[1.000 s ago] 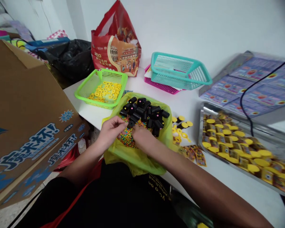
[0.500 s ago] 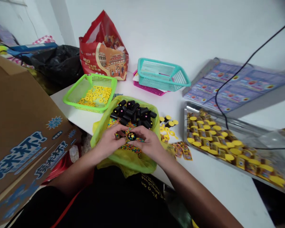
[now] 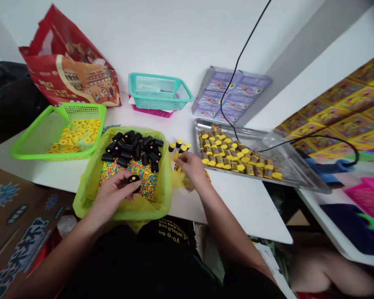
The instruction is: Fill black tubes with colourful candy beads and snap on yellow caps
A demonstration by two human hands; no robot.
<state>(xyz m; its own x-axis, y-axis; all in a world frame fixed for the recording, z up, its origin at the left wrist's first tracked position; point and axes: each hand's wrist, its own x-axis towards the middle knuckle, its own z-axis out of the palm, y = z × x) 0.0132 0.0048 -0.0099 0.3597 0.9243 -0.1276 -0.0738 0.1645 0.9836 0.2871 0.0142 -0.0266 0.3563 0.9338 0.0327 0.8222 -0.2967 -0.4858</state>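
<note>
Black cylinder (image 3: 134, 178): 1, in left hand (image 3: 114, 191) | yellow-capped cylinders (image 3: 183, 148) beside tray (image 3: 296, 176): 4

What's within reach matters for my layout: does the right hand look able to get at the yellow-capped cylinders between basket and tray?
Probably yes: the right hand is close beside the yellow-capped cylinders, with the way between them looking open.

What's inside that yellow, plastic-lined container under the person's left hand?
Tiny multicoloured round beads and a pile of black plastic cylinders. Whatever lies beneath that pile or behind the left hand is covered.
</note>
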